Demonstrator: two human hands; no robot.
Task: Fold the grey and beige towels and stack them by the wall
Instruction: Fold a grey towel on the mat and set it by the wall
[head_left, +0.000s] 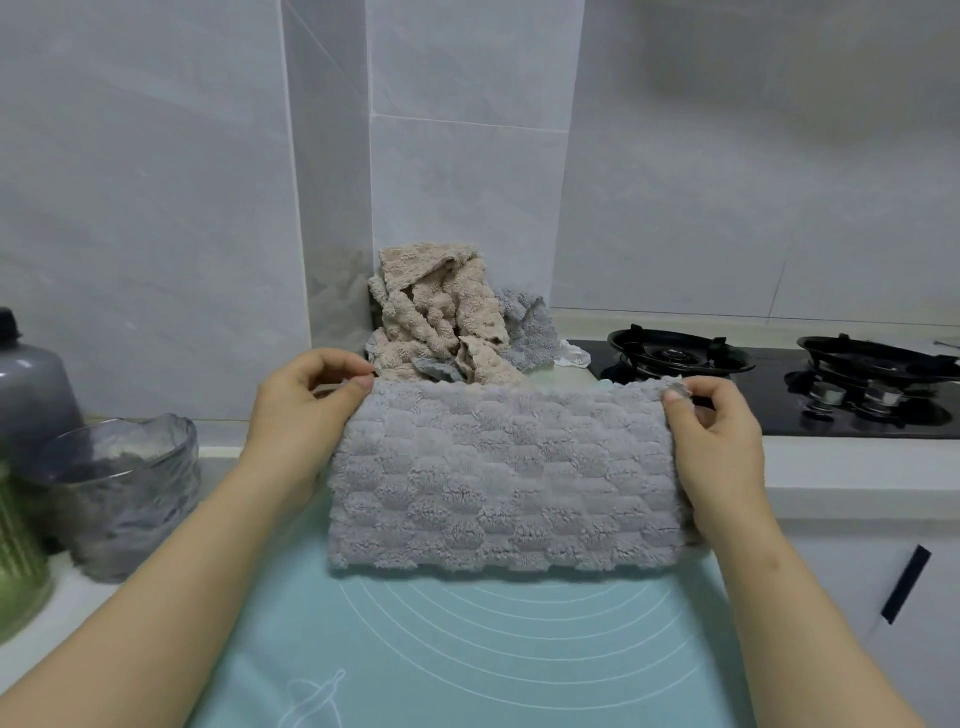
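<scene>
The grey towel (498, 473) lies doubled on the teal mat (467, 654), its far corners pinched by the left hand (304, 410) and right hand (722, 441). Folding looks midway; another fold seems next, while the crumpled pile (447, 317) by the wall waits.

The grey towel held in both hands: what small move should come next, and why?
Probably fold one short end of the grey towel over the other. The left hand and right hand each pinch a far corner, and the towel lies as a wide band on the teal mat, seemingly too long to stack. A crumpled pile of beige and grey towels waits by the wall.
</scene>
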